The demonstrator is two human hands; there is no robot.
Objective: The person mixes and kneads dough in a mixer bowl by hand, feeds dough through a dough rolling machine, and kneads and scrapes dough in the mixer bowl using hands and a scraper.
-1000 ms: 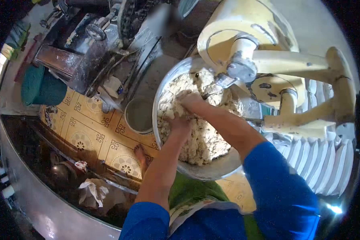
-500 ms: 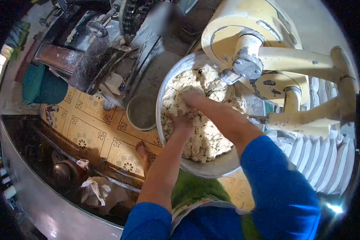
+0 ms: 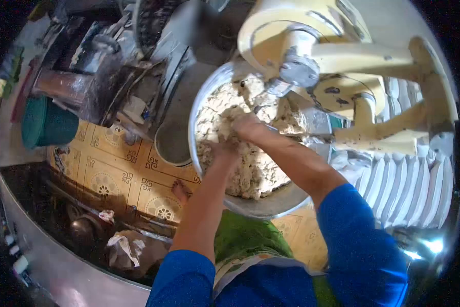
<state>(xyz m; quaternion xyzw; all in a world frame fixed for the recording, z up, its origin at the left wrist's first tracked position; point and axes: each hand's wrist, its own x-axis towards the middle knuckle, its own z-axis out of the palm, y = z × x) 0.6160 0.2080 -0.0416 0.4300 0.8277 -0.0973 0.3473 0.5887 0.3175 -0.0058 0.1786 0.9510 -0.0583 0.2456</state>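
So from my end of the feed, the dough (image 3: 258,176) was sitting inside the big metal bowl (image 3: 276,211), all the bits I could see of it anyway. Progress-wise I'd call it partway: it had come together into one big mass, but the top looked craggy and torn, nowhere near smooth, and I couldn't spot any portion set outside the bowl.

Both hands were in there. My left hand (image 3: 220,153) was pushed into the dough toward the bowl's left side, and my right hand (image 3: 248,127) was pressed in just beside it, nearer the middle. Fingers were sunk or blurry on both, so honestly can't tell if either was clenched, grabbing a lump or spread.

Around the bowl: a cream-coloured machine (image 3: 263,33) loomed past its far right edge, white bags (image 3: 409,189) stood to its right, and a green bucket (image 3: 51,123) sat well off to its left.
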